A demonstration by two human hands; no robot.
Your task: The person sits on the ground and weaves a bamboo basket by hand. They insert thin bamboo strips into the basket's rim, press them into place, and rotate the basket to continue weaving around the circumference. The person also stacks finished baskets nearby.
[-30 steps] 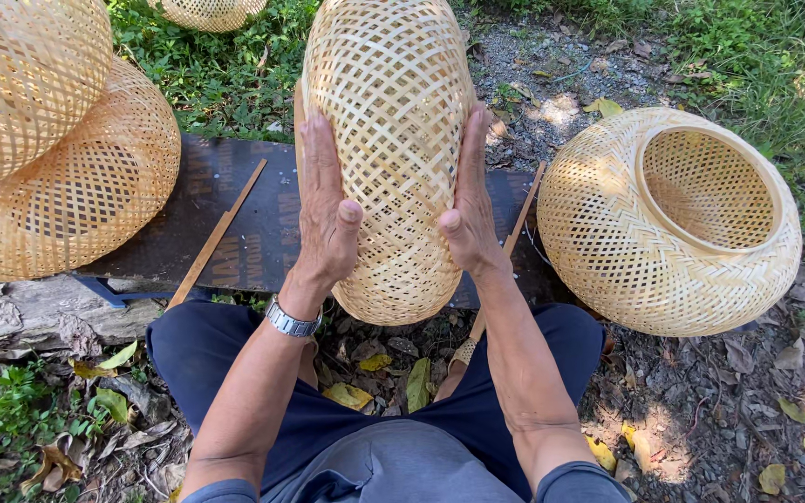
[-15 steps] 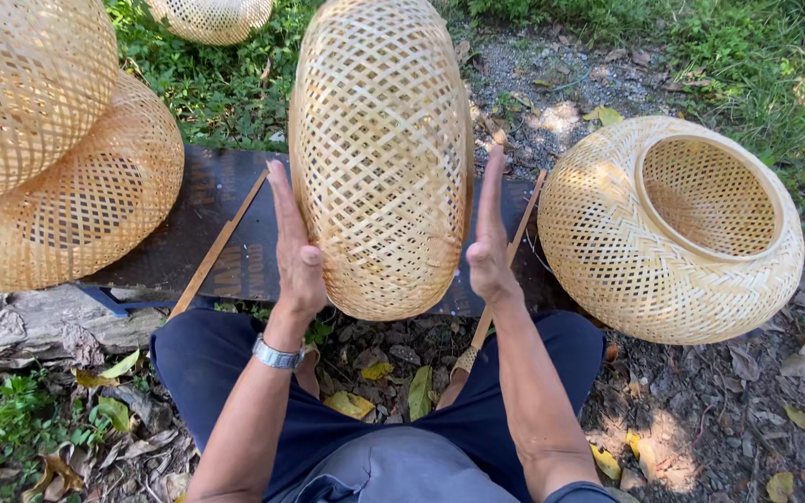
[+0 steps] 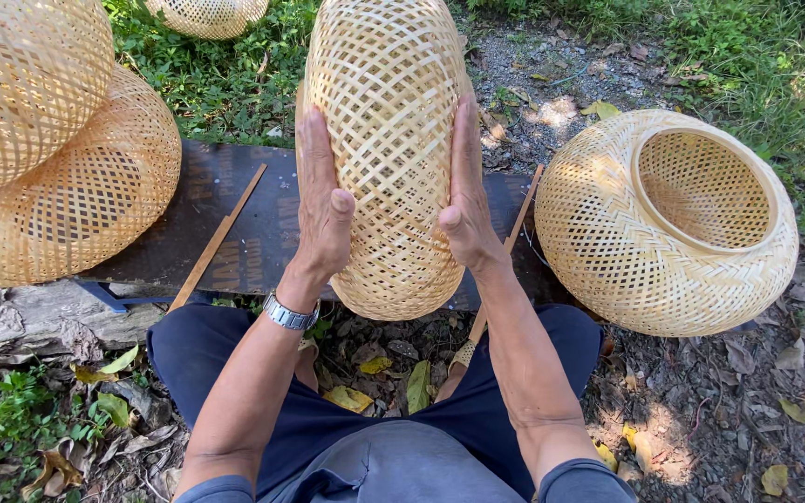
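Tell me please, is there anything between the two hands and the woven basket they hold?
Nothing visible. The left hand lies flat on one side of the upright woven basket and the right hand on the other, both palms touching the weave directly.

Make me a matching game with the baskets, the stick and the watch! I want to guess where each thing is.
Things:
1. tall woven basket
2. round basket
3. wristwatch
4. thin stick

Places:
A. lying on the dark board
B. on its side, on the ground
C. between the left hand and right hand
D. on the left wrist

Pairs: 1-C, 2-B, 3-D, 4-A
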